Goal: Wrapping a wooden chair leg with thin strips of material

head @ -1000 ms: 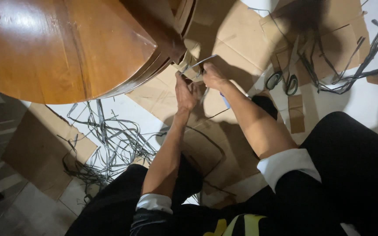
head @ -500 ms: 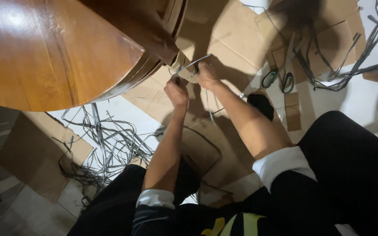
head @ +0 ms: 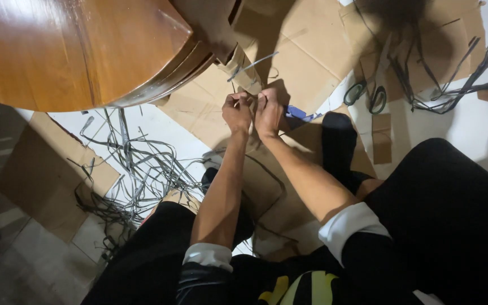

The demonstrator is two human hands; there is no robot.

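My left hand and my right hand are side by side, knuckles nearly touching, both closed on a thin grey plastic strap. The strap runs up and around a cardboard-wrapped leg under the round wooden table top. Where the fingers pinch the strap is hidden by the hands. A small blue thing lies on the cardboard just right of my right hand.
Flattened cardboard sheets cover the white floor. A tangle of cut grey straps lies at left, another tangle at upper right. Green-handled scissors lie right of my hands. My knees in black trousers fill the bottom.
Both hands have drawn down and toward me, away from the wrapped leg, and come together. The view has shifted, so the table sits higher in the frame.
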